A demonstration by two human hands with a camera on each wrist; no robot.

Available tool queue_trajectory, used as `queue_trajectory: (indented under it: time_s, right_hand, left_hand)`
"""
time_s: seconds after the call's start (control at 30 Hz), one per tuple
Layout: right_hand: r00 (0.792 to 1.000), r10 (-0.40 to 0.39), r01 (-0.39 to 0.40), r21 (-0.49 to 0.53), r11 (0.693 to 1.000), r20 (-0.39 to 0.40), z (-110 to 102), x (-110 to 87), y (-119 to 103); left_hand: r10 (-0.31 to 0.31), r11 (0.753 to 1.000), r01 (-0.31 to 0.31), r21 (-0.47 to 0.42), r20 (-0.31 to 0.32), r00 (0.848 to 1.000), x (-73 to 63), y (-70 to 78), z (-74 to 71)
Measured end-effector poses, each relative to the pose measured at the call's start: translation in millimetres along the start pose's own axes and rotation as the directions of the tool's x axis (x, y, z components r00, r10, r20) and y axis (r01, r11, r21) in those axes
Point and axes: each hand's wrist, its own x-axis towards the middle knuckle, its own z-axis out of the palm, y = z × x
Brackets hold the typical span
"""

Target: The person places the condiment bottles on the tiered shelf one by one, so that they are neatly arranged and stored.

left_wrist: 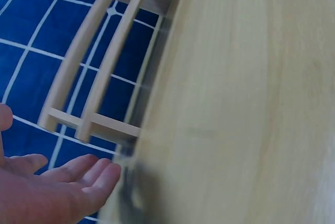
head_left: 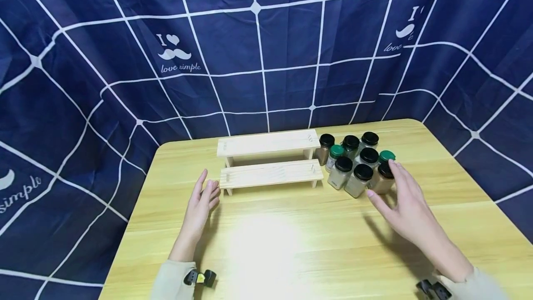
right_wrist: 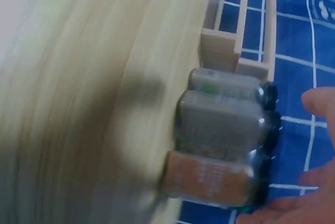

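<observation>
A two-step wooden rack (head_left: 270, 174) stands at the back of the table. My left hand (head_left: 197, 210) hovers just off the rack's left end, holding nothing, its fingers loosely extended. Right of the rack is a cluster of several spice jars with black or green lids. My right hand (head_left: 410, 212) is at the cluster's right front, thumb and fingers spread around a black-lidded jar of brown spice (right_wrist: 207, 178); whether the fingertips touch it, I cannot tell. Beside that jar stands a pale-filled jar (head_left: 358, 180). A green lid (head_left: 386, 156) shows behind, partly hidden.
The light wood table (head_left: 258, 244) has a bright glare spot in front of the rack. A dark blue cloth (head_left: 287, 82) with white grid lines hangs behind and at both sides. The rear jars stand close to the rack's right end.
</observation>
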Motion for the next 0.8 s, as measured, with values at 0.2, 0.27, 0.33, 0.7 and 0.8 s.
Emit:
queue_trajectory:
  time_s: [0.2, 0.27, 0.33, 0.7, 0.8]
  right_hand:
    - [0.994, 0.113, -0.113, 0.166, 0.98, 0.009, 2.9, 11.9, 18.2]
    - [0.988, 0.151, -0.15, 0.214, 0.965, 0.013, 3.9, 14.9, 23.3]
    - [0.982, 0.186, -0.186, 0.236, 0.954, 0.019, 5.3, 17.7, 27.1]
    - [0.96, 0.279, -0.279, 0.233, 0.932, 0.03, 14.7, 25.5, 42.7]
    - [0.954, 0.3, -0.3, 0.185, 0.936, 0.025, 16.1, 27.3, 44.9]
  left_hand:
    - [-0.014, 0.998, 0.012, -0.059, -0.023, 1.0, 10.4, -14.5, 5.8]
    - [-0.004, 0.998, 0.003, -0.062, -0.021, 1.0, 12.1, -16.0, 8.2]
    - [0.009, 0.998, -0.011, -0.068, -0.017, 1.0, 14.6, -17.7, 10.2]
    - [0.054, 0.997, -0.057, -0.058, -0.04, 0.998, 26.9, -29.7, 15.5]
    - [0.059, 0.996, -0.061, -0.064, -0.03, 0.998, 28.4, -30.8, 14.6]
